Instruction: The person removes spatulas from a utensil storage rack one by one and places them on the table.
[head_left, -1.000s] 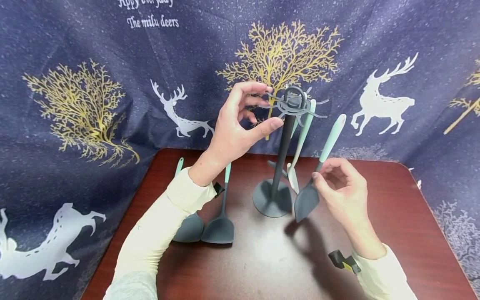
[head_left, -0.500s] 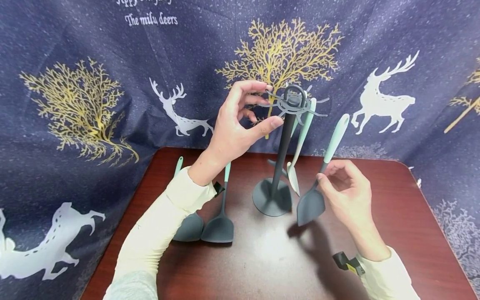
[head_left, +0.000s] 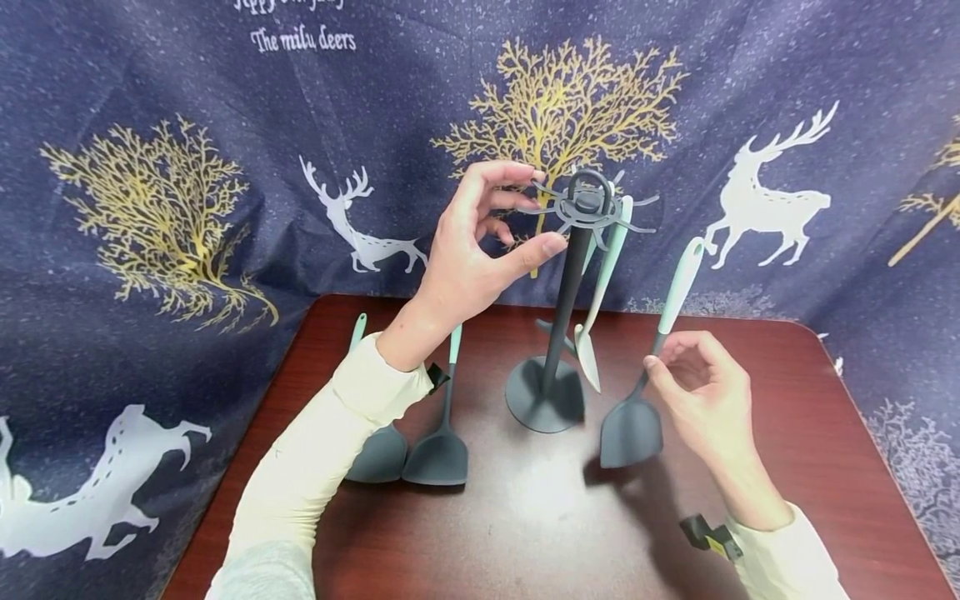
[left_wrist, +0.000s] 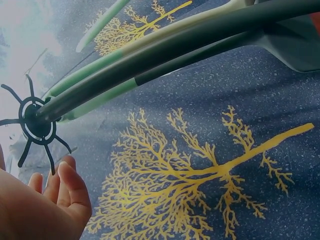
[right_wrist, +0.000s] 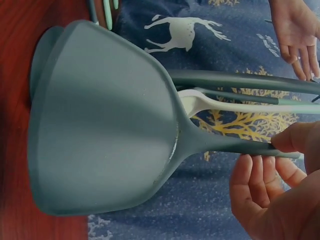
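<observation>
My right hand [head_left: 708, 400] pinches a turner [head_left: 632, 435] by its dark shaft, just below the mint handle. The turner is held up handle-first, its wide grey blade hanging low over the table; the right wrist view shows the blade [right_wrist: 105, 125] broadside. A dark utensil rack [head_left: 566, 308] with a round base and a ring of hooks stands to its left. My left hand [head_left: 480, 242] is at the hook ring [left_wrist: 37, 120], thumb and fingers spread apart, fingertips right at the hook ends. On the rack hang a cream-headed utensil [head_left: 588, 354] and a dark-headed one, partly hidden behind the pole.
Two more turners lie on the left of the table, one with its blade [head_left: 438, 458] in full view, the other [head_left: 381, 457] partly covered by my left sleeve. A blue curtain [head_left: 645, 100] printed with deer and trees hangs behind the reddish-brown table [head_left: 817, 467].
My right hand has moved the turner a little to the right and down, away from the rack, and its blade has turned to face more forward. My left hand stays at the hooks.
</observation>
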